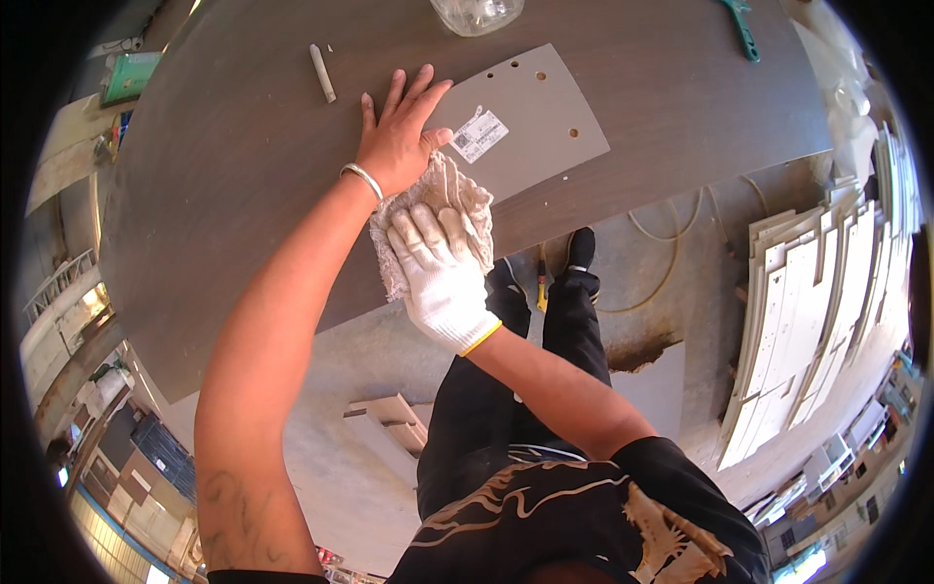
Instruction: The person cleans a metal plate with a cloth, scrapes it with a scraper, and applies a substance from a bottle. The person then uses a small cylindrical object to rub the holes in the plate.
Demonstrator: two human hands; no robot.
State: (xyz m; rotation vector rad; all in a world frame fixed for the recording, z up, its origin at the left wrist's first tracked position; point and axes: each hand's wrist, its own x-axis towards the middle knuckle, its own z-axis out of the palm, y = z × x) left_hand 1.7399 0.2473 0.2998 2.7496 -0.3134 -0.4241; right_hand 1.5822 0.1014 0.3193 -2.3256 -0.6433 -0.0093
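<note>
A grey panel [545,107] with several drilled holes lies flat on the dark brown tabletop [233,185]. A white printed label [480,134] is stuck on its face. My bare left hand [400,136], a silver bangle at its wrist, rests with fingers spread at the panel's left end, the thumb near the label. My right hand [434,263] wears a white knit glove and presses a crumpled beige rag [448,185] at the near left part of the panel. The rag and glove hide that corner.
A whitish stick [322,74] lies left of the panel. At the far edge stand a clear container [477,14] and a green-handled tool [744,34]. Stacked white boards [793,311] lean at right. A yellow hose [662,282] runs over the floor.
</note>
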